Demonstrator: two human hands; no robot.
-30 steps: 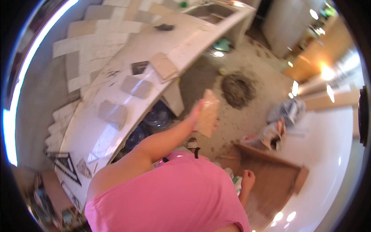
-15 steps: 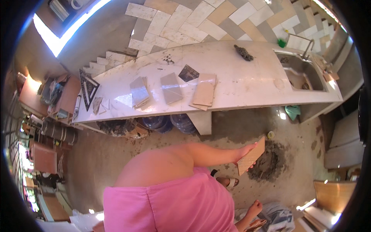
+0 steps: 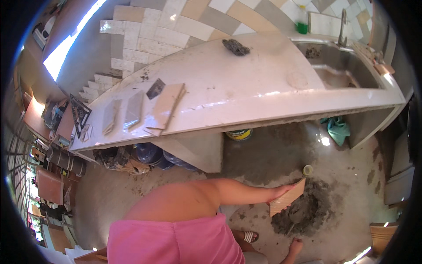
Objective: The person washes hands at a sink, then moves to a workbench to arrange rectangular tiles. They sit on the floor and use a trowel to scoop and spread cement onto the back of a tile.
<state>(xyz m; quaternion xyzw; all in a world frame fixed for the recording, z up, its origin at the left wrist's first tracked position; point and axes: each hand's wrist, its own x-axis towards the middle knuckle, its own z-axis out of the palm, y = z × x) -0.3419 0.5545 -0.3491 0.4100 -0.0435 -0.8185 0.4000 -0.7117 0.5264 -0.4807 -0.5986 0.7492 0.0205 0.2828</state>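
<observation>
My left hand (image 3: pixel 281 193) grips a beige tile (image 3: pixel 290 197) by its edge, its ridged face showing. The tile is tilted above a patch of wet grey mortar (image 3: pixel 307 207) on the floor. Below the mortar, my right hand (image 3: pixel 296 245) is closed, fingers curled; whatever it may hold is hidden. A small round container (image 3: pixel 307 169) stands on the floor just past the tile.
A long white counter (image 3: pixel 246 99) crosses in front, with stacked tiles (image 3: pixel 169 105), a black set square (image 3: pixel 80 115), a dark lump (image 3: pixel 236 47) and a steel sink (image 3: pixel 343 77). Below it are a bucket (image 3: pixel 238 134) and a green cloth (image 3: pixel 337 130).
My view has shifted right and closer to the counter. My left hand still holds the tile, now over the mortar's left part. My right hand is nearer the mortar.
</observation>
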